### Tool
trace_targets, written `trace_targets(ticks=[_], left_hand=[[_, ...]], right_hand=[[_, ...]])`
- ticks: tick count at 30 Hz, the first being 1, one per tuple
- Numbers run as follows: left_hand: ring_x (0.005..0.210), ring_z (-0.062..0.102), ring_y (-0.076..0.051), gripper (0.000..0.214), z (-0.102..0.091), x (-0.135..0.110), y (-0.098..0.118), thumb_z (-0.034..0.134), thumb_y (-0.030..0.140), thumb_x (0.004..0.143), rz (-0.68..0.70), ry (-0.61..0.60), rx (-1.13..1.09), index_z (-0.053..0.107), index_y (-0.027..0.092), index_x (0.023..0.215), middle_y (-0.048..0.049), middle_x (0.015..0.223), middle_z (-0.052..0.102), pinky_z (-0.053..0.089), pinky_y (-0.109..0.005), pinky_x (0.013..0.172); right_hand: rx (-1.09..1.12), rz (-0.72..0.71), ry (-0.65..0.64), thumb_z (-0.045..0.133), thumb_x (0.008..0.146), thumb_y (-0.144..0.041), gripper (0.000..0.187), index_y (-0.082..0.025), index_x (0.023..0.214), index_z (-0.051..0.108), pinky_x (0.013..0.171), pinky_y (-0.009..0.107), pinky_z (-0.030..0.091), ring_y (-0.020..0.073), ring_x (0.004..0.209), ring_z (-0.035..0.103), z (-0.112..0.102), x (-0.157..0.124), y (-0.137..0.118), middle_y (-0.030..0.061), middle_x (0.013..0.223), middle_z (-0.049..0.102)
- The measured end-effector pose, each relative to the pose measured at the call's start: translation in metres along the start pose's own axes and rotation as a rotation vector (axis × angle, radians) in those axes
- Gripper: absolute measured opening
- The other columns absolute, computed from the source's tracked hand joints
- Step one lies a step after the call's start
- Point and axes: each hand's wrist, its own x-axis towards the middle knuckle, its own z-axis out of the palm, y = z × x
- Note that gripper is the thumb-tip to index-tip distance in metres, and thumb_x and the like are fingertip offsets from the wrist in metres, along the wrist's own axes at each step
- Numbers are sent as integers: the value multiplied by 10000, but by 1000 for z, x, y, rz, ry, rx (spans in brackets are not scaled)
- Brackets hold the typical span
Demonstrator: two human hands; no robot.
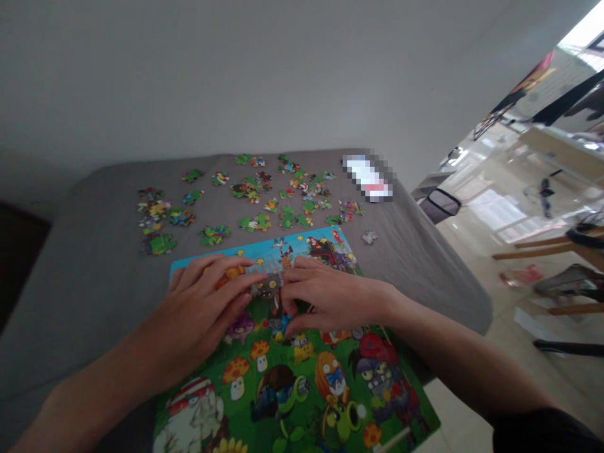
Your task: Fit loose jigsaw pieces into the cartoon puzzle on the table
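A rectangular board (pixel 283 393) printed with bright cartoon plants and zombies lies at the near side of the cloth-covered table. It has a green ground and a blue strip along its far edge. My left hand (pixel 212 296) rests palm down over the board's upper left, its fingers stretched out. Across from it, my right hand (pixel 321 292) touches the upper middle of the board with bent fingers, the thumb set apart from them. No object shows between its fingers. Both hands cover part of the picture. Loose jigsaw pieces (pixel 255 222) lie in small heaps beyond the board.
A single grey-backed puzzle piece (pixel 369 237) sits right of the board. At the table's far right lies a pixelated bright object (pixel 368 177). Grey cloth (pixel 401 251) covers the table, which meets a pale wall (pixel 236 75). Wooden chair legs (pixel 533 251) stand on the floor at right.
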Motion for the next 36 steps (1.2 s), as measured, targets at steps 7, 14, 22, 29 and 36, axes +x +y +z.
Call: trace_targets(ticks=[7,14,22,29,36], left_hand=[[1351,554,-305,465,0,-4,-2,429,358,1172,38,-51,-24,521,435,1621,-37,1496,657,418,-477,1139],[1467,498,-336,529,-10,-9,-5,532,505,1149,46,-172,-71,459,498,1673,-38,1583,592,460,-513,1210],[1529,454,-372,539,-4,-16,-10,504,586,1139,42,-193,-50,436,547,1672,-20,1658,530,467,-593,1238],[1546,437,-378,561,-5,-17,-10,500,579,1142,59,-204,-33,401,541,1693,-31,1671,514,456,-628,1247],[1548,434,-374,565,-5,-17,-10,519,582,1134,44,-222,-51,408,550,1687,-19,1665,517,455,-621,1261]], right_hand=[[-85,-74,51,673,1112,-418,294,-204,1263,806,1034,424,463,265,1105,586,4,0,-4,110,1143,728],[-127,-107,41,658,1117,-413,336,-228,1342,827,1041,441,464,281,1118,569,9,-2,-5,133,1187,723],[-165,-96,35,679,1110,-396,320,-242,1350,824,1051,439,465,271,1112,573,8,-2,-4,123,1177,743],[-167,-111,56,700,1100,-391,302,-251,1332,833,1027,428,469,259,1080,577,9,-3,-6,116,1164,753],[-169,-116,57,708,1092,-398,308,-248,1327,840,1017,434,472,270,1083,588,10,-3,-5,117,1141,759]])
